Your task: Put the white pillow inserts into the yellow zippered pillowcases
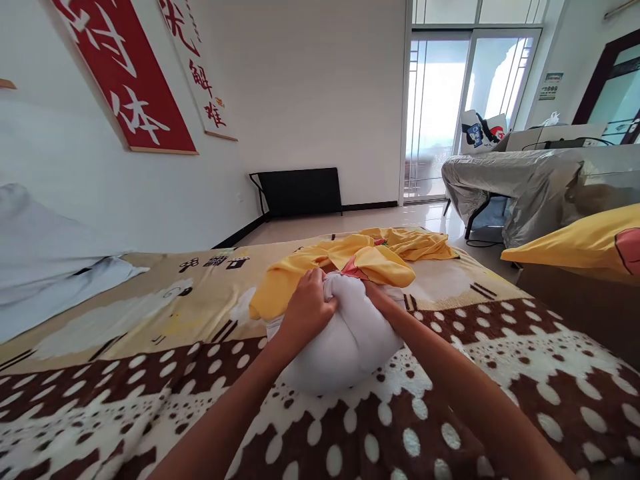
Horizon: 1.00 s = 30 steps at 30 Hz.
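A plump white pillow (340, 347) rests on the patterned blanket, its far end bunched and folded. My left hand (311, 300) is closed on that end from the left, thumb pressed into the white fabric. My right hand (377, 298) grips the same end from the right; its fingers are hidden behind the pillow. A yellow pillowcase (295, 270) with a red-pink print lies crumpled just beyond both hands, touching the pillow's far end. More of the yellow cloth spreads away to the far right.
The brown and cream blanket (215, 373) covers the surface before me. White cloth (65, 293) lies at the left. Another yellow pillow (580, 243) sits at the right edge. Beyond stand a plastic-covered table (505, 177) and a black folded panel (300, 192) against the wall.
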Available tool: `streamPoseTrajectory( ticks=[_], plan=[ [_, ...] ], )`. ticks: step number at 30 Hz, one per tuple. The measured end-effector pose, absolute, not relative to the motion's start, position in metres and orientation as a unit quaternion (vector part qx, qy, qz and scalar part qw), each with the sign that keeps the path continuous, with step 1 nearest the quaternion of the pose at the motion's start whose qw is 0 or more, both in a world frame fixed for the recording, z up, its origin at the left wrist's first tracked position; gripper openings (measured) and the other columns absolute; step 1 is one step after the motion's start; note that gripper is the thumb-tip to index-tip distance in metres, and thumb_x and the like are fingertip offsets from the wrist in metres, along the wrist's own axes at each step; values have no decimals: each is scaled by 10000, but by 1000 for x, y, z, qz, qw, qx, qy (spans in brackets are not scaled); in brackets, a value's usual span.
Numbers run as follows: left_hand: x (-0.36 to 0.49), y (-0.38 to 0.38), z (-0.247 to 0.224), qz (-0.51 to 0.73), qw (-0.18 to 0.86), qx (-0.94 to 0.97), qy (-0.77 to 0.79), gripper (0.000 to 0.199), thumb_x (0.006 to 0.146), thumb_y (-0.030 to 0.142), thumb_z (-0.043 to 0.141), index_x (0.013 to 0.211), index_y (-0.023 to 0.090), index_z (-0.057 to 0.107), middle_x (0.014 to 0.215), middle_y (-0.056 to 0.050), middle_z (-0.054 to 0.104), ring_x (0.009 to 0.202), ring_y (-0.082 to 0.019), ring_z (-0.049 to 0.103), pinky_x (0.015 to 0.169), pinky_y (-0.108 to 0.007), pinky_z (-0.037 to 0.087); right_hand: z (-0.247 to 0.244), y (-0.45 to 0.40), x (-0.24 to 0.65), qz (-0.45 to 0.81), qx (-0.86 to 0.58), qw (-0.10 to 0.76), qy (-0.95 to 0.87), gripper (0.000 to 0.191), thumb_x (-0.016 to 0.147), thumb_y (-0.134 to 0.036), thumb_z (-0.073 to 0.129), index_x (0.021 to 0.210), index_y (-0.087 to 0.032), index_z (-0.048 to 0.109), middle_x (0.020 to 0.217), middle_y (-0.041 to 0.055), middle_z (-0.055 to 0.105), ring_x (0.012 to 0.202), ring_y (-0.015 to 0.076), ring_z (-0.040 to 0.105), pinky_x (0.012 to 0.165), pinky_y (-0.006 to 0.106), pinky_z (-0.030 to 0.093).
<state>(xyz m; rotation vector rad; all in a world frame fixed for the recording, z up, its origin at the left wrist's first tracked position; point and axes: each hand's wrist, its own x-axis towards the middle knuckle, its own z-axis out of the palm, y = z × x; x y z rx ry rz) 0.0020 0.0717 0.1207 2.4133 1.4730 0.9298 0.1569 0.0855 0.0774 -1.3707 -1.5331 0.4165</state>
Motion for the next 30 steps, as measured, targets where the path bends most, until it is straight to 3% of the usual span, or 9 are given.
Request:
streamPoseTrajectory(
  ticks=[4,7,11,14,18,22,26,30],
  plan=[
    [5,87,118,357,109,788,489,191,628,186,534,765,211,403,824,-30,534,800,-210,515,733,-334,399,73,50,180,133,-568,437,-685,308,833,-110,409,1029,-106,647,1062,143,659,1030,237,582,942,392,447],
    [9,99,130,379,124,771,496,174,626,204,549,742,207,420,766,-11,529,734,-190,497,685,-319,371,76,3,174,-45,-566,414,-711,382,869,-135,384,1205,-123,565,1265,146,563,1184,247,480,1022,428,377],
    [22,102,147,389,148,766,491,151,641,225,558,701,199,421,682,17,507,641,-151,461,618,-290,343,79,-33,127,-204,-550,316,-745,440,896,-280,450,1290,-90,494,1348,177,496,1251,311,412,1021,474,364],
    [27,97,155,384,153,769,488,155,651,224,561,685,196,413,647,29,489,607,-133,441,582,-274,327,78,-21,94,-215,-612,291,-703,599,891,-454,459,1301,-17,458,1365,259,446,1231,376,414,976,528,376],
    [20,95,160,373,139,772,495,132,661,190,568,698,187,442,670,27,511,628,-132,450,609,-273,332,85,12,81,-200,-648,285,-677,703,910,-521,374,1351,27,382,1251,294,512,1087,355,501,912,510,400],
    [7,108,157,360,156,771,501,134,728,279,572,765,158,530,711,8,556,674,-147,482,664,-285,358,95,28,83,-192,-643,266,-692,632,896,-529,405,1234,-3,491,1137,260,554,1052,338,484,957,525,340],
    [-8,121,152,354,247,781,452,326,804,414,494,908,134,624,887,-27,634,828,-171,559,782,-308,423,96,34,87,-194,-650,279,-680,541,870,-533,469,1215,-118,505,1298,206,453,1182,344,382,1017,557,259],
    [-28,125,142,476,231,732,430,252,763,213,402,903,163,605,988,-48,613,895,-163,580,788,-306,486,92,39,92,-173,-649,280,-686,495,877,-487,461,1232,-142,489,1224,179,513,1126,333,432,969,574,310]
  ],
)
